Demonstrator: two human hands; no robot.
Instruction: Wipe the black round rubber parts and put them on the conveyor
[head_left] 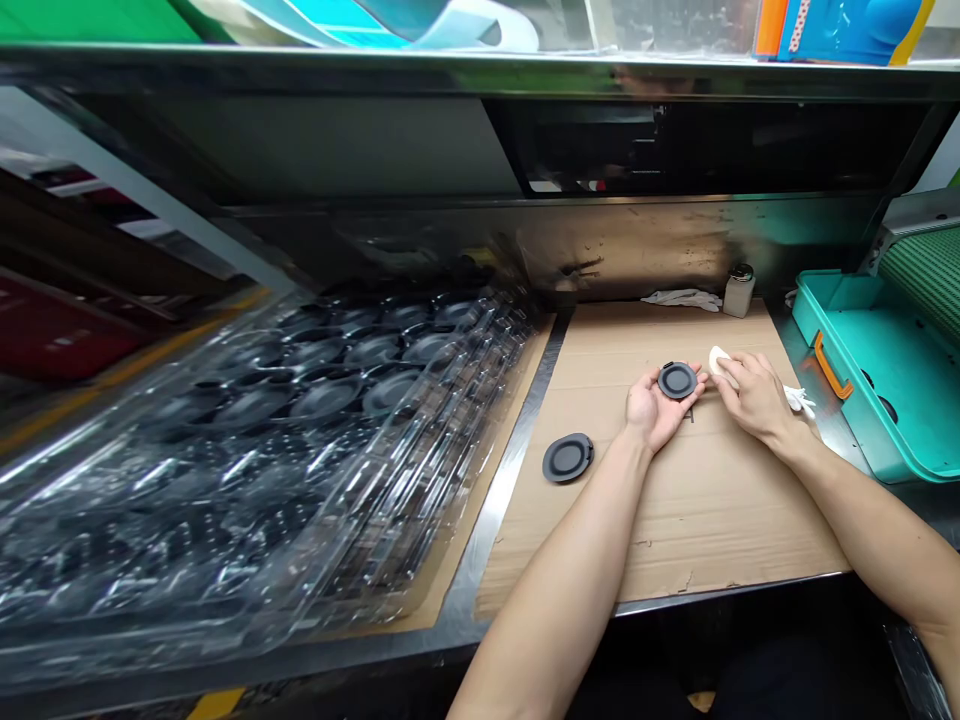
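On the upturned fingers of my left hand (656, 412) rests a round dark grey plastic part (677, 380) with a raised rim and a small tab, held face up. Just to its right, my right hand (757, 393) pinches a small white pad (718, 358) between thumb and fingers, apart from the part. A second dark plastic part (568, 458) of the same shape lies on the cardboard sheet (712, 510), left of my left forearm.
Clear plastic trays (442, 450) with several dark round parts stand stacked at left. A small bottle (739, 290) and a white glove (682, 298) sit at the back. A teal bin (919, 450) with an orange latch stands at right. A metal shelf edge (480, 75) crosses overhead.
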